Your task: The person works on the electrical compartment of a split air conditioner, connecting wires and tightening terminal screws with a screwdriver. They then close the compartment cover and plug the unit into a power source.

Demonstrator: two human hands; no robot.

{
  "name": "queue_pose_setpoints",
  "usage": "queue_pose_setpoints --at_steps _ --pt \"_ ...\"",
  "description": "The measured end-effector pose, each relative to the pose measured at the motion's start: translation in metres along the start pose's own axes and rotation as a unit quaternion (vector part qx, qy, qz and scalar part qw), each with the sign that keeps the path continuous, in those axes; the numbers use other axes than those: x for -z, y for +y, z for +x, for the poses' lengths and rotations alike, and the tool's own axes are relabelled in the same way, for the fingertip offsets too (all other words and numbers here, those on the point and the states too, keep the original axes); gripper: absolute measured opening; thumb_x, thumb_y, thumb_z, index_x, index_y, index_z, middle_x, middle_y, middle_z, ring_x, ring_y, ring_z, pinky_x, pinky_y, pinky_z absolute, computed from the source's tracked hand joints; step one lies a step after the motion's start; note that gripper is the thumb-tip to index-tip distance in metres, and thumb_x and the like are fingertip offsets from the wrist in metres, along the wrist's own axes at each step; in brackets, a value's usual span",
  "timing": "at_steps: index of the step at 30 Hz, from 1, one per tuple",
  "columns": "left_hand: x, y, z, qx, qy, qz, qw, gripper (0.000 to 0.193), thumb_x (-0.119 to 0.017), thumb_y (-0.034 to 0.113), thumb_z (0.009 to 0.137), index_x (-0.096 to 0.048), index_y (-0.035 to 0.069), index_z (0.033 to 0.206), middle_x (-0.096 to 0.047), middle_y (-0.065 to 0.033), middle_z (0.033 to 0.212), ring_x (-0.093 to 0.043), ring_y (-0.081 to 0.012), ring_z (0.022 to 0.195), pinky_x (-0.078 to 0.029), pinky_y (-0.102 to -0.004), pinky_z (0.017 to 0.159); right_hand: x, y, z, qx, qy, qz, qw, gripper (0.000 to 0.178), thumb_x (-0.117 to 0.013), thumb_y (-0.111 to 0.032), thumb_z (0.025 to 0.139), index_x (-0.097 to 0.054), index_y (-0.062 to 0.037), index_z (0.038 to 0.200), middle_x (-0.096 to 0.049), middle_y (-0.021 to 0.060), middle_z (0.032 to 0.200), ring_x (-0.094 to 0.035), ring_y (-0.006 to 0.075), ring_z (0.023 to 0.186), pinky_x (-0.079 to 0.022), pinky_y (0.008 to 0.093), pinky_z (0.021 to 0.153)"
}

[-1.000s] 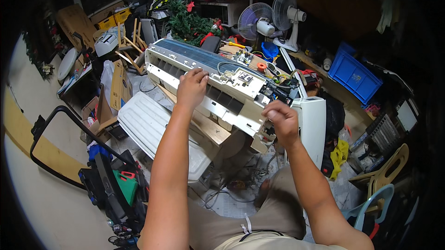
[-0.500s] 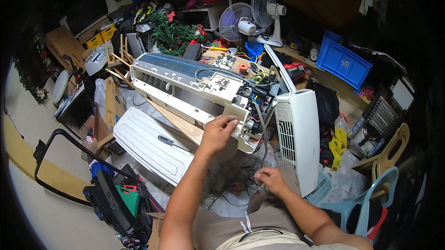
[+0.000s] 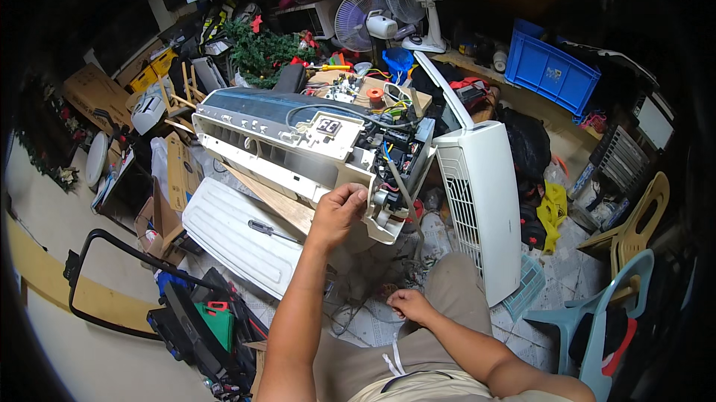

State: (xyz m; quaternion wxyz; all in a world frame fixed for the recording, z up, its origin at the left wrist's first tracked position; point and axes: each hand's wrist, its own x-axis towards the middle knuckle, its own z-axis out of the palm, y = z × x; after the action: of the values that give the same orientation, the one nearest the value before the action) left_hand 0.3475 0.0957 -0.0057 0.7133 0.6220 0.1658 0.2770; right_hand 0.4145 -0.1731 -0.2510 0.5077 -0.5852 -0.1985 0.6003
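Note:
An opened wall air-conditioner unit (image 3: 280, 137) lies across the middle, its fins, small display board and wiring at the right end exposed. My left hand (image 3: 340, 212) is closed around the lower front edge of its casing, near that wired end. A grey cable (image 3: 403, 192) hangs from the wiring beside it. My right hand (image 3: 410, 305) is low above my lap, apart from the unit, with its fingers curled; anything small in them is hidden. A screwdriver (image 3: 262, 227) with a dark handle rests on a white ribbed panel (image 3: 231, 242) left of my left forearm.
The white grilled front cover (image 3: 488, 212) stands upright at the right. Behind the unit are two fans (image 3: 363, 20) and a blue crate (image 3: 552, 74). A pale blue chair (image 3: 608, 305) is near right; a black curved frame (image 3: 97, 234) and tool cases (image 3: 216, 324) are near left.
My right hand has moved left and down, closer to my lap. The left hand keeps its hold on the casing edge. The whole view has shifted slightly.

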Motion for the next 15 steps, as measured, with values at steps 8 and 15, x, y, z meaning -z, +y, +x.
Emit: queue_pose_setpoints --at_steps 8,15 --pt "-0.004 0.004 -0.002 -0.002 0.014 -0.002 1.000 0.023 -0.074 0.028 0.107 -0.074 0.005 0.106 -0.064 0.0042 0.081 -0.056 -0.0060 0.073 -0.046 -0.0241 0.068 -0.016 0.003 -0.001 0.000 -0.028 -0.080 0.996 0.013 -0.069 -0.013 0.099 -0.075 -0.0033 0.103 -0.065 0.0003 0.075 -0.058 0.0088 0.062 -0.048 0.0272 0.055" --pt "-0.009 0.006 -0.005 0.006 0.027 -0.020 0.999 0.021 -0.073 0.025 0.108 -0.074 0.004 0.104 -0.060 0.0064 0.079 -0.051 -0.0046 0.070 -0.041 -0.0225 0.065 -0.016 -0.014 -0.012 -0.023 0.005 -0.040 0.999 0.013 -0.071 -0.013 0.098 -0.078 -0.0024 0.102 -0.069 0.0010 0.078 -0.062 0.0106 0.065 -0.052 0.0292 0.059"
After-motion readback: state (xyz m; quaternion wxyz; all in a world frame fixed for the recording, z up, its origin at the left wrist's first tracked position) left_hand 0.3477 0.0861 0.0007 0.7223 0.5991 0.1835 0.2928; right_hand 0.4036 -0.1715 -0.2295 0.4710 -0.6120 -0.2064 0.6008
